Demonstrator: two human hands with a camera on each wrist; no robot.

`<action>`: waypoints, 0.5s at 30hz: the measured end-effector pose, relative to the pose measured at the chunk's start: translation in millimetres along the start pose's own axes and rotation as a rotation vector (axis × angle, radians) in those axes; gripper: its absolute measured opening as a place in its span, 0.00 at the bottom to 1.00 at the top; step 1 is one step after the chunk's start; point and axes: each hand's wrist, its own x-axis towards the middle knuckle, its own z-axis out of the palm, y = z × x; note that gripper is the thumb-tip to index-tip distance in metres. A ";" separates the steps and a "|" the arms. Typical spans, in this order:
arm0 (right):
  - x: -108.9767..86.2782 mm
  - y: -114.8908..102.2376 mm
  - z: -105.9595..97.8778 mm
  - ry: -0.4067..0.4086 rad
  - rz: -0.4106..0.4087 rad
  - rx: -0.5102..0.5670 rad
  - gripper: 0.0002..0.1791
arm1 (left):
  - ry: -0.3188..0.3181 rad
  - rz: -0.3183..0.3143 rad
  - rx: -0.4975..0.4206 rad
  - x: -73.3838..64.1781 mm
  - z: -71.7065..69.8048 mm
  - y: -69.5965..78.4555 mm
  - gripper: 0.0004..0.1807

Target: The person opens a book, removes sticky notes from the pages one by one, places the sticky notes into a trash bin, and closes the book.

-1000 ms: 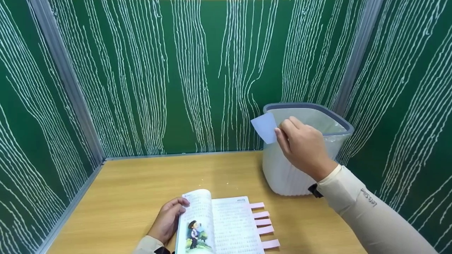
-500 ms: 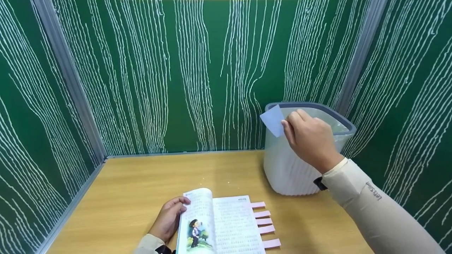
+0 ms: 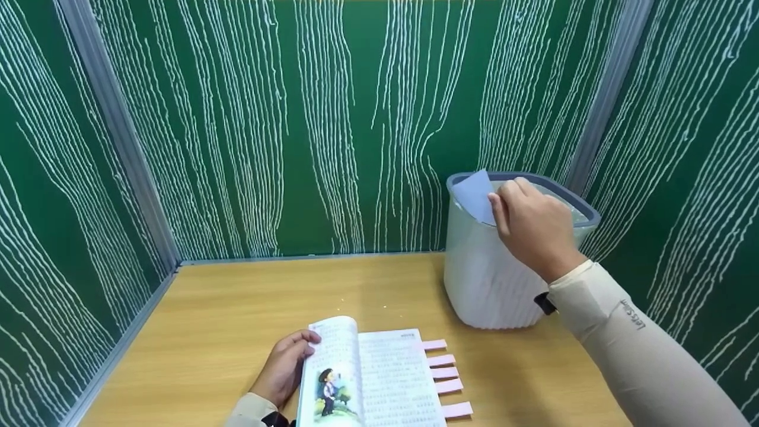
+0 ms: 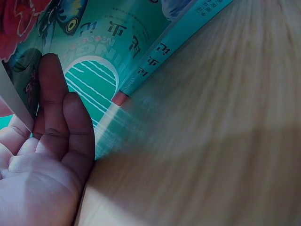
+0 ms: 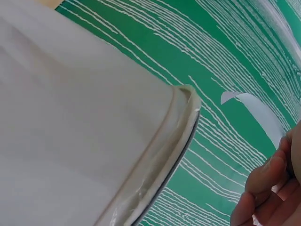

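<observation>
My right hand (image 3: 536, 228) pinches a pale blue square of paper (image 3: 474, 193) in front of the near left rim of the trash can (image 3: 486, 279). In the right wrist view the paper (image 5: 258, 110) curls upward from the fingertips, beyond the can's lined rim (image 5: 181, 136). On the table an open book (image 3: 391, 379) shows printed pages and a picture of a child. Its left side is held by my left hand (image 3: 281, 367), thumb on the page. The left wrist view shows the fingers (image 4: 51, 99) against its green cover (image 4: 103, 47).
Several pink paper tabs (image 3: 447, 385) stick out from the book's right edge. Small white specks (image 3: 341, 302) lie on the wooden table (image 3: 249, 302) beyond the book. Green walls (image 3: 320, 130) with white wavy lines enclose the table at the back and sides.
My right hand has moved away and to the right, carrying the paper from left of the trash can to its near left rim. The left hand and book stay in place.
</observation>
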 end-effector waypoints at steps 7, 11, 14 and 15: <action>-1.1 3.7 3.6 0.002 0.012 -0.012 0.18 | 0.000 -0.002 -0.011 0.2 -0.5 -1.0 0.11; 1.5 6.6 3.2 0.020 0.016 -0.020 0.18 | -0.005 -0.001 -0.015 0.7 -0.7 -1.8 0.11; 3.7 9.7 3.5 0.034 0.004 -0.038 0.18 | -0.016 0.008 -0.011 0.8 -1.2 -2.8 0.11; 4.2 11.0 3.8 0.037 -0.001 -0.047 0.18 | -0.018 0.010 -0.009 1.0 -1.4 -3.3 0.11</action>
